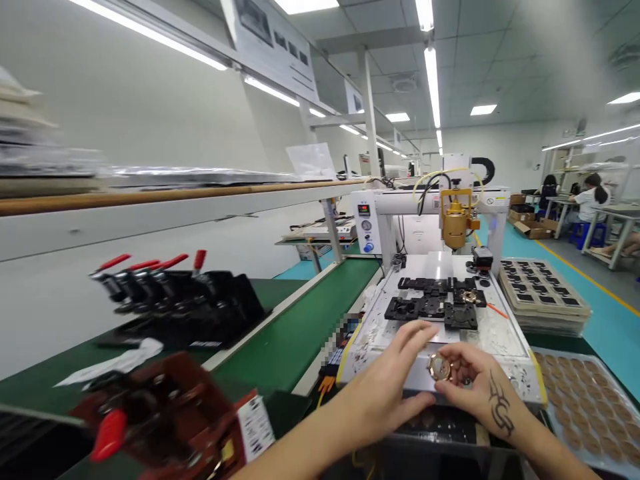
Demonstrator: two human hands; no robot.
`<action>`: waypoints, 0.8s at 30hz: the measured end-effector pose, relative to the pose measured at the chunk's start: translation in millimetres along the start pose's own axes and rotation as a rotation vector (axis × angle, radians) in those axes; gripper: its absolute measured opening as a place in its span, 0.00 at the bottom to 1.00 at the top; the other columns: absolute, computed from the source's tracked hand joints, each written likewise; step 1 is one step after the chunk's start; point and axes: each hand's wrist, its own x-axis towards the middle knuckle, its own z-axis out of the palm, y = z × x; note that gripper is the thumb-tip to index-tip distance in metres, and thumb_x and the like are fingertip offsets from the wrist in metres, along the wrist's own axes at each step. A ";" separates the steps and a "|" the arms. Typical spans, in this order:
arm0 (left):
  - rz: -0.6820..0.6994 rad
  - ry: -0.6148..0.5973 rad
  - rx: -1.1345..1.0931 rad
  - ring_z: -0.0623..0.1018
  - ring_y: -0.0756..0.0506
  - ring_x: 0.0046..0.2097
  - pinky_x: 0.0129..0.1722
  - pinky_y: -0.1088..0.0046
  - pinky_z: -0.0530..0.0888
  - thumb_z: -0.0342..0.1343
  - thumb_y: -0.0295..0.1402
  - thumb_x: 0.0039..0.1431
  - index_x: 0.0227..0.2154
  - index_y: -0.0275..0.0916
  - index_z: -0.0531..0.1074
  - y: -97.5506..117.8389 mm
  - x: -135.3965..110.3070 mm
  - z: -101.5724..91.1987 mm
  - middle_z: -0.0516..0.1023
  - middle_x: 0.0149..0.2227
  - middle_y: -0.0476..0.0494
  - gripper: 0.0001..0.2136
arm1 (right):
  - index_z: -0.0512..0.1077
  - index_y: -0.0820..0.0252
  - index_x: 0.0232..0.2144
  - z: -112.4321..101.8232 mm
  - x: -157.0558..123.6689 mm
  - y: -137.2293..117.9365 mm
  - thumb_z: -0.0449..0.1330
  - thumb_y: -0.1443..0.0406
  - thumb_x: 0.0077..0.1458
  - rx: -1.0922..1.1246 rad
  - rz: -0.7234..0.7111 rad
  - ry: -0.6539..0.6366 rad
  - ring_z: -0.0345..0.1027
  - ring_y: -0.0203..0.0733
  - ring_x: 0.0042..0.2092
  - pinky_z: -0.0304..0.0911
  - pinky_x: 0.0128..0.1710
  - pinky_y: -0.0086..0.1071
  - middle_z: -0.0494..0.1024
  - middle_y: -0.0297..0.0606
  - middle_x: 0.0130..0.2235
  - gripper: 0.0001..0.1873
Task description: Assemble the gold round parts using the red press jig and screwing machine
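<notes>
Between the thumb and fingers of my right hand (pixel 470 380) is a round rose-gold watch case (pixel 439 367), held just in front of the white dispensing machine's bed (pixel 370 347). Close on its left, my left hand (pixel 395 373) has its fingers stretched out and its thumb apart, with nothing in it. Beyond both hands, black fixture blocks (pixel 430 303) lie on the machine bed. Another rose-gold ring-shaped part (pixel 469 297) sits in the fixture at the right. A brass-coloured dispensing head (pixel 455 227) hangs above them.
Stacked trays of black parts (pixel 543 290) stand right of the machine, with a tray of round brown pieces (pixel 585 400) nearer. On the left are a green conveyor belt (pixel 305 327), red-handled toggle clamps (pixel 165 287) and a reddish-brown clamp fixture (pixel 185 407). People sit far right.
</notes>
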 end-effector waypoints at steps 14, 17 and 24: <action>-0.355 -0.469 0.238 0.79 0.36 0.54 0.55 0.52 0.77 0.67 0.42 0.64 0.50 0.35 0.77 -99.9 234.2 92.5 0.80 0.54 0.35 0.19 | 0.79 0.57 0.48 -121.1 -45.8 -10.6 0.68 0.56 0.56 -0.331 0.002 0.358 0.74 0.42 0.33 0.72 0.31 0.33 0.81 0.36 0.35 0.19; -0.383 -0.606 0.259 0.82 0.40 0.48 0.50 0.56 0.80 0.63 0.43 0.68 0.48 0.36 0.77 -111.9 247.7 94.8 0.81 0.49 0.41 0.15 | 0.79 0.57 0.51 -141.3 -56.0 -5.3 0.68 0.54 0.57 -0.356 0.026 0.394 0.77 0.45 0.37 0.74 0.35 0.35 0.82 0.39 0.39 0.22; -0.389 -0.718 0.276 0.82 0.40 0.49 0.50 0.56 0.81 0.63 0.40 0.70 0.50 0.36 0.77 -110.6 265.8 101.2 0.81 0.51 0.41 0.14 | 0.77 0.60 0.50 -154.8 -4.9 9.5 0.67 0.52 0.60 -0.363 -0.028 0.367 0.70 0.43 0.34 0.68 0.35 0.35 0.77 0.35 0.34 0.22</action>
